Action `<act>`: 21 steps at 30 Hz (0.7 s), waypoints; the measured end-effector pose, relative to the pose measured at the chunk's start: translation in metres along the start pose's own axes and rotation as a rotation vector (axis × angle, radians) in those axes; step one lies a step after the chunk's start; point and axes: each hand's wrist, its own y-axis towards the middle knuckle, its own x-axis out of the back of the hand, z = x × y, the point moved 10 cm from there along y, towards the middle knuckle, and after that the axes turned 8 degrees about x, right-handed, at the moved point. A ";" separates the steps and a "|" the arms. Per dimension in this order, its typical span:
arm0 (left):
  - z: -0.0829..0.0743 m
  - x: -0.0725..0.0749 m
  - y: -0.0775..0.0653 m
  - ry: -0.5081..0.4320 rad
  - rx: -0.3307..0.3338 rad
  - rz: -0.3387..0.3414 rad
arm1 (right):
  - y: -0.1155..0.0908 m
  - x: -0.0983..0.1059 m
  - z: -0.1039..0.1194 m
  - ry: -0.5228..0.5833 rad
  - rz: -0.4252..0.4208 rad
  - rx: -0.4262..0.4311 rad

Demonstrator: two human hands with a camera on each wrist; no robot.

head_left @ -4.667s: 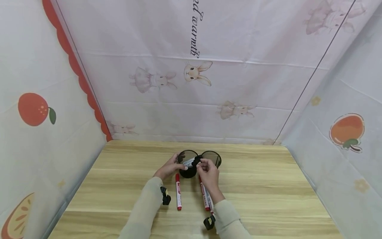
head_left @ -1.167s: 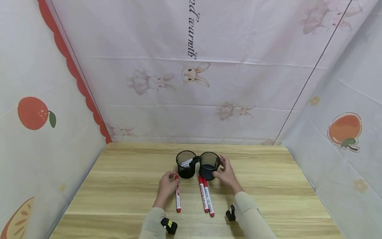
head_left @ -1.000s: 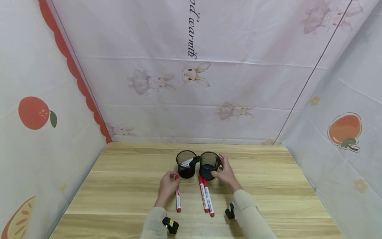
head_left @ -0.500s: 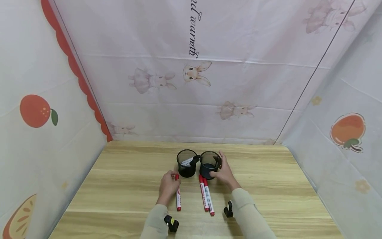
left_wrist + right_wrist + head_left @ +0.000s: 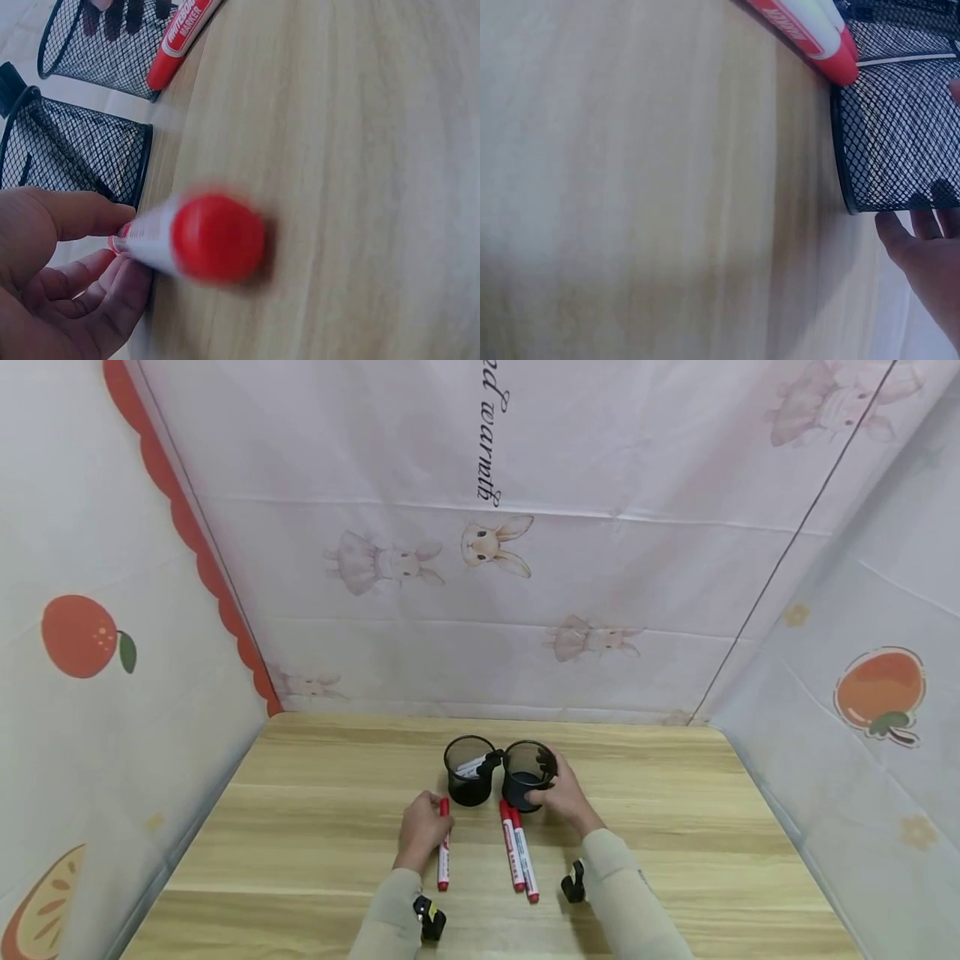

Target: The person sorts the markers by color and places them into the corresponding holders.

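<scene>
My left hand (image 5: 422, 829) pinches a red-and-white whiteboard marker (image 5: 444, 860) between thumb and fingers near its far red end; the red near end (image 5: 219, 238) looms blurred in the left wrist view. My right hand (image 5: 564, 795) is curled round the right side of a black mesh pen cup (image 5: 517, 791), thumb in front and fingers behind its wall. Joined to that cup on the left is a second mesh cup (image 5: 469, 792), with white-bodied markers (image 5: 471, 767) leaning inside. Two more red-and-white markers (image 5: 513, 852) lie side by side before the right cup.
The wood-grain table (image 5: 337, 802) is bounded by a printed cloth backdrop (image 5: 450, 677) at the back and cloth walls on both sides. Black wrist cameras (image 5: 431, 920) sit on both sleeves.
Earlier, both hands were at the left cup and its markers; they moved apart to the left marker and the right cup. Most recently the left marker's near end shifted slightly left.
</scene>
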 end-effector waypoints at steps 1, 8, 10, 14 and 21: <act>0.000 0.000 0.000 -0.003 0.001 0.000 | 0.000 0.000 0.001 -0.002 0.004 0.001; 0.002 -0.001 0.000 -0.009 0.003 -0.006 | 0.003 0.000 -0.008 0.095 0.034 -0.013; 0.002 0.000 0.001 -0.009 -0.003 -0.015 | 0.006 0.001 -0.017 0.107 0.020 -0.021; 0.000 0.001 0.001 -0.026 -0.023 -0.027 | 0.012 0.003 -0.034 0.078 -0.007 -0.037; 0.001 0.000 0.001 -0.060 -0.021 -0.002 | 0.013 -0.002 -0.033 0.074 0.062 -0.004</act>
